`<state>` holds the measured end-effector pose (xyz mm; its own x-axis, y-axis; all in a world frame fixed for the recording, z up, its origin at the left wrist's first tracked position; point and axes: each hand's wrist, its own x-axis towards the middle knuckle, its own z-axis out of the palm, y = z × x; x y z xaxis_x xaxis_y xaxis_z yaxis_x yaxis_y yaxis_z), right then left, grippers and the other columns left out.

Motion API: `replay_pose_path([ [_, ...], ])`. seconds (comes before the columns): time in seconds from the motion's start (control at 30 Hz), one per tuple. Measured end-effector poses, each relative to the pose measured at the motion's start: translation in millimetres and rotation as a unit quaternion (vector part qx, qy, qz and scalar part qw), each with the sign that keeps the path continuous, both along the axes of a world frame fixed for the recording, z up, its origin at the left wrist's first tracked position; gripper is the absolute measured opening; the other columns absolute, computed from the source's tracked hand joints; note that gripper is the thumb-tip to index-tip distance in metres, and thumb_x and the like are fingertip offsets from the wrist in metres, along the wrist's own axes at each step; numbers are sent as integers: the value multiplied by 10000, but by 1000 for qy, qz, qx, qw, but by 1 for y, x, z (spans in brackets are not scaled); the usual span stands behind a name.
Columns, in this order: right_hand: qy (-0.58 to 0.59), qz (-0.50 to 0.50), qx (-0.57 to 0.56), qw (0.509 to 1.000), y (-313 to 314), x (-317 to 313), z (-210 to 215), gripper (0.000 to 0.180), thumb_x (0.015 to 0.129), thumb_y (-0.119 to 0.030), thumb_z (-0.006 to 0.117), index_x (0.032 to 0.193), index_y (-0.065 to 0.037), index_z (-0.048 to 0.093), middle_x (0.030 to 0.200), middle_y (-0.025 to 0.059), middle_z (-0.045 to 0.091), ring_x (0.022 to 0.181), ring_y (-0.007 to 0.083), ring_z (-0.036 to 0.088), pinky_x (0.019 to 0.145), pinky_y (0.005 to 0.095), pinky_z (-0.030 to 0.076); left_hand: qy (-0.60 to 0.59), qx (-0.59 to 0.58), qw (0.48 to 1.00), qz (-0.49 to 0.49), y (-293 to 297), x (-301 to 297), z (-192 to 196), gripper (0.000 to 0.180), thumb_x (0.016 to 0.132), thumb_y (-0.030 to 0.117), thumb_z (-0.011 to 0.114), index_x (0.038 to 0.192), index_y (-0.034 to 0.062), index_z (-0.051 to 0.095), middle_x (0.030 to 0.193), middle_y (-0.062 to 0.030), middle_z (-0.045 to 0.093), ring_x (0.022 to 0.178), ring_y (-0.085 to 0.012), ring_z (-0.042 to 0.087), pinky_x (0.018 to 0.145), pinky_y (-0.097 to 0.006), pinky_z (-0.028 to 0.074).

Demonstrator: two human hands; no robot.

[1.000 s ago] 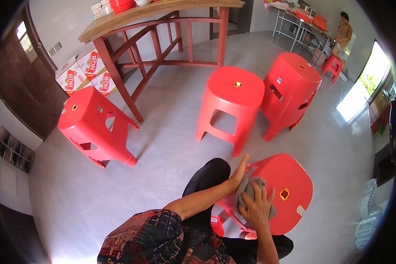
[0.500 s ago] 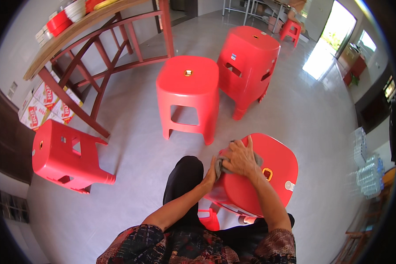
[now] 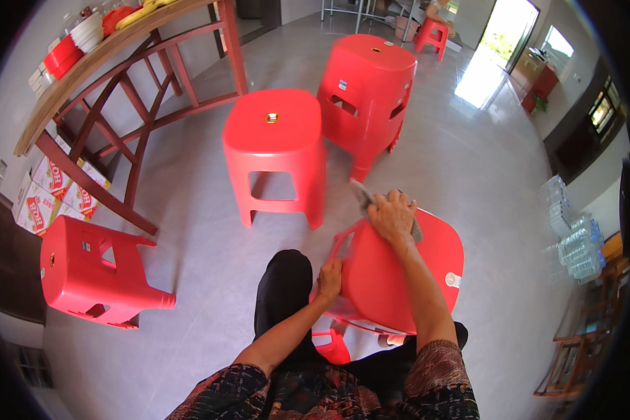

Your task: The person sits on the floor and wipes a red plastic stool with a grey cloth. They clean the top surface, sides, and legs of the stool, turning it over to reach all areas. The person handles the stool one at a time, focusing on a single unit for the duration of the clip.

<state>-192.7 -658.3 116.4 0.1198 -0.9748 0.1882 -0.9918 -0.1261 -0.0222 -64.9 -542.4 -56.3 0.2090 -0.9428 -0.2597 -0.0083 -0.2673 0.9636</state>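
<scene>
Red, round-cornered plastic stool [image 3: 378, 283]: the outstretched right hand [image 3: 393, 217] clutches crumpled grey cloth [image 3: 362, 197] at its far edge; the left hand [image 3: 330, 278] grips its left side.

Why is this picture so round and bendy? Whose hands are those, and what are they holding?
There's no robot here, just a person's two bare hands. A wide fisheye camera on the person's head looks down, which makes straight edges bend. The right hand holds a grey cloth at the far edge of a red stool; the left hand curls against the stool's side. Other stools stand on the floor. White bowls and bananas sit on the wooden table.
</scene>
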Motion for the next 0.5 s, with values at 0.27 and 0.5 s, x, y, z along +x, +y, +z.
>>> replay_pose_path([
  [0.27,-76,193,-44,977,144,6,11,483,787,-338,613,1261,-264,563,1367,114,432,1272,331,402,1010,665,257,72,-135,988,6,1,18,-42,384,950,332,448,985,-26,583,912,-185,645,854,-302,621,729,-415,467],
  [0.5,-26,-19,-70,997,206,-94,0,542,805,-317,603,1334,-254,504,1386,129,416,1288,329,388,1064,616,221,50,-2,998,-31,-9,9,94,511,925,383,544,1231,-22,486,1086,-129,579,983,-219,564,861,-348,447],
])
